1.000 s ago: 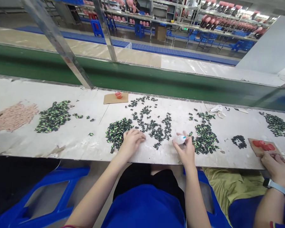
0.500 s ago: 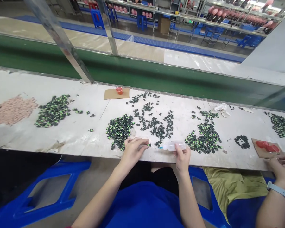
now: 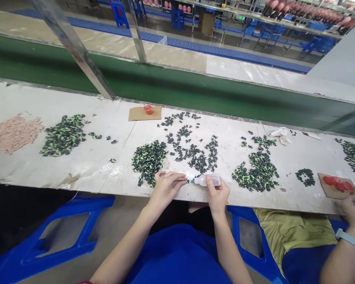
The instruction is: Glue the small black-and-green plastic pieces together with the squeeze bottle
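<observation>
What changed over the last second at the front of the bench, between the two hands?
The right hand swung the small squeeze bottle from pointing right to lying level, nozzle leftward, and brought it to the left hand. The left hand drew back from the heap of dark green pieces and now pinches one small piece at the nozzle tip. The heaps and the cardboard with the red cap stayed put.

The small pieces in the pile (image 3: 148, 159) near the front edge of the table (image 3: 85, 165) are black with green marks. The squeeze bottle (image 3: 208, 180) is clear white with a blue tip. The heap (image 3: 13, 133) at the left end is pale pink. The little cup (image 3: 148, 109) at the back edge is red, on brown cardboard (image 3: 137, 114).
</observation>
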Tool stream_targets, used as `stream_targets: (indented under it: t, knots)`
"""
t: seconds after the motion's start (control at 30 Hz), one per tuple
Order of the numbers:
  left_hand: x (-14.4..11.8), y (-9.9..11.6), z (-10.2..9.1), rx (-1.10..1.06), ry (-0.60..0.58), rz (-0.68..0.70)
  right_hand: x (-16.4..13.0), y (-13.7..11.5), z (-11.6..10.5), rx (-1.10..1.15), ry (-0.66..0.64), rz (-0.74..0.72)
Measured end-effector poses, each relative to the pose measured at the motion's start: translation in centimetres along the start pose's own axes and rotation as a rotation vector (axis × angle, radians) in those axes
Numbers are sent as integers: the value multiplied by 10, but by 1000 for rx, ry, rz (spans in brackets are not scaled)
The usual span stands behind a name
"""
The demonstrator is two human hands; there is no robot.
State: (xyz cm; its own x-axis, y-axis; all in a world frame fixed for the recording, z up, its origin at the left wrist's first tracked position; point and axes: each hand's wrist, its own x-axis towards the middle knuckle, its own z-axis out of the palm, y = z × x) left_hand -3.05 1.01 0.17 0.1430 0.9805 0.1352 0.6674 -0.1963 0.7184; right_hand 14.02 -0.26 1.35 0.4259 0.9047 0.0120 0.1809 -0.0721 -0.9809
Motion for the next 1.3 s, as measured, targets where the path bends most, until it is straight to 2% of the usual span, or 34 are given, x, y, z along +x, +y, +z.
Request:
stream_targets:
  t: [0.43, 1.3]
  knots:
    - [0, 2, -2, -39, -16, -40, 0, -4, 2, -14, -3, 13]
    - [1, 1, -1, -51, -19, -70, -1, 5, 1, -9, 29, 10]
